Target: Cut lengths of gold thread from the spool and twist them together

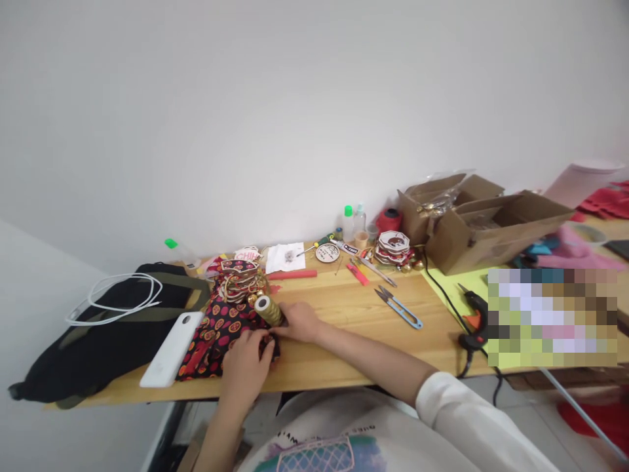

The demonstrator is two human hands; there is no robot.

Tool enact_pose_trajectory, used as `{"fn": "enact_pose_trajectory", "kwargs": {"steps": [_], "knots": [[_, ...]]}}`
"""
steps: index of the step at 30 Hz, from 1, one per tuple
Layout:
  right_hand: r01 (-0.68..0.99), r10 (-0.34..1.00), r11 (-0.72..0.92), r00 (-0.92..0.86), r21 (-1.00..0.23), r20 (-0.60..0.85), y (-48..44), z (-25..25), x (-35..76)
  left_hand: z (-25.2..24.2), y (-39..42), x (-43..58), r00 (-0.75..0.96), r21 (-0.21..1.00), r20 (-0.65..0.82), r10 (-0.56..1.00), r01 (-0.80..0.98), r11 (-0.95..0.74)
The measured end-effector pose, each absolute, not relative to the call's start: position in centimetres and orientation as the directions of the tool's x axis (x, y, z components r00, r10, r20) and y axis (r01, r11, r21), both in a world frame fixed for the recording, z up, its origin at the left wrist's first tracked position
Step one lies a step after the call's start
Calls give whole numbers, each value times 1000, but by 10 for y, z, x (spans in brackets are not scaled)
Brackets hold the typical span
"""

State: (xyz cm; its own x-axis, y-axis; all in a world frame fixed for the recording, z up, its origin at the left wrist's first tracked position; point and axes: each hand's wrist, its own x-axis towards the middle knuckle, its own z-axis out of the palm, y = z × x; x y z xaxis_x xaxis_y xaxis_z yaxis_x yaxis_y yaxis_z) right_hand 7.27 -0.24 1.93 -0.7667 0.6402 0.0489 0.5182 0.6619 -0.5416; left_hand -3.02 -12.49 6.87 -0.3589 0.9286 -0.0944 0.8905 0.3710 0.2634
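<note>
My left hand [247,356] rests on a dark cloth with a red and orange round print [213,328], its fingers curled and closed on the cloth's right edge. Close beside it, my right hand [299,321] has bent fingers pressed together, and what they hold is hidden. A spool of gold cord [268,311] stands tilted against the right hand's fingertips; whether the hand grips it I cannot tell. Behind the spool, a pile of tags with cords and gold bells [239,278] lies on the cloth.
Left are a white phone [171,349] and a black bag [122,334] with a white cable [118,314]. Blue thread snips [399,308], a red marker [293,275] and stacked tags [392,246] lie right. Farther right are cardboard boxes [496,229] and a glue gun [475,321].
</note>
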Motion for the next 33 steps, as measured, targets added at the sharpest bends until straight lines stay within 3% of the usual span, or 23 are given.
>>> {"fn": "enact_pose_trajectory", "kwargs": {"steps": [2,5,13,17,33], "knots": [[508,627,669,-777,-543,46,-2,19,74,62,-124,-36,-424,132,-62,903,894,429],[497,617,669,-786,-552,40,-1,19,75,51,-125,-41,-437,75,-18,899,896,437],[462,592,661,-806,-591,32,2,19,76,3,-139,-49,-221,-102,242,945,962,252],[443,592,635,-806,-633,29,3,18,76,-7,-142,-53,-177,-103,377,909,968,231],[441,582,563,-812,-700,-44,4,23,77,0,-134,-50,-54,-181,457,888,972,152]]}}
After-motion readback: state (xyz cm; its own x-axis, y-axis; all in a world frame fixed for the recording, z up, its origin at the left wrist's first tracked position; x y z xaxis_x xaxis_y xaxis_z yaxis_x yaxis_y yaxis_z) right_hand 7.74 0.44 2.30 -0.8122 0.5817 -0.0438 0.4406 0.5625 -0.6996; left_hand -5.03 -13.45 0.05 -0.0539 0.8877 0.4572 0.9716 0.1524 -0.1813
